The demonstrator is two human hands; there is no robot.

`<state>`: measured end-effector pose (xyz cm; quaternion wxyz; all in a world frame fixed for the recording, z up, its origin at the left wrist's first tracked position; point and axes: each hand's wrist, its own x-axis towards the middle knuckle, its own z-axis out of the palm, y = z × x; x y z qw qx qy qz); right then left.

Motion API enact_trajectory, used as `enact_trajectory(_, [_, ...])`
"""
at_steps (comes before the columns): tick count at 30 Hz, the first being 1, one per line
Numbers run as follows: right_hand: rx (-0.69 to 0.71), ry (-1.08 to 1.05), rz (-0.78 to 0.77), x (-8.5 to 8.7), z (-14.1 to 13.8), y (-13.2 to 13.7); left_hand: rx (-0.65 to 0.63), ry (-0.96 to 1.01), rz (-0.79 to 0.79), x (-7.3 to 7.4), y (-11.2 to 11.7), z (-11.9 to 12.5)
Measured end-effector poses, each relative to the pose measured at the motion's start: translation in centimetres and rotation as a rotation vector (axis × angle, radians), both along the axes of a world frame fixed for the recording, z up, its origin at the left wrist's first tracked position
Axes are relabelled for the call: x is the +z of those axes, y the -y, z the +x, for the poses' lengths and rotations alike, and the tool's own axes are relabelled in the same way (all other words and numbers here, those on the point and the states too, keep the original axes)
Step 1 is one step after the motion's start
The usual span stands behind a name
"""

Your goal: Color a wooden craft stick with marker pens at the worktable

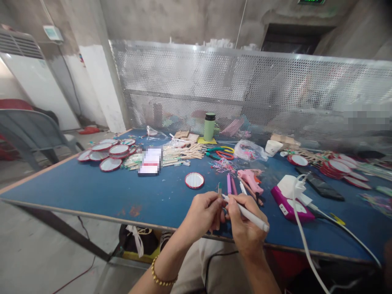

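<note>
My left hand (203, 212) is closed around a thin wooden stick (219, 190) with a green tip, held upright near the table's front edge. In my right hand (248, 228) is a white marker pen (252, 218), gripped as for writing. Its tip end meets the stick beside my left fingers, which partly hide the contact. Just beyond my hands lies a round white disc with a red rim (194, 180). Purple pens (229, 184) and a pink glue gun (251, 180) rest to the right of it.
On the blue table (92, 196) are piled red-rimmed discs (110, 164), wooden sticks (183, 152), a phone (150, 162), pliers (225, 153) and coloured string (225, 165). A green bottle (209, 128) and paper cup (272, 148) stand behind. A magenta power strip (283, 204) trails cables at right.
</note>
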<state>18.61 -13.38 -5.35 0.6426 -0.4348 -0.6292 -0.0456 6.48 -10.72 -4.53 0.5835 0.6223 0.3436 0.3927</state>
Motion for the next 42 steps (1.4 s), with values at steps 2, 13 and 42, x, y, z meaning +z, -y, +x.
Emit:
enact_trajectory(2, [-0.001, 0.004, 0.009, -0.04, 0.01, -0.02, 0.004, 0.003, -0.002, 0.01, 0.03, -0.01])
enact_trajectory(13, [-0.014, 0.029, 0.006, 0.18, -0.03, -0.05, 0.002, -0.005, 0.007, 0.13, -0.03, 0.02])
enact_trajectory(42, [-0.019, 0.020, -0.023, 0.17, -0.13, 0.06, 0.003, 0.005, -0.015, 0.35, 0.04, -0.09])
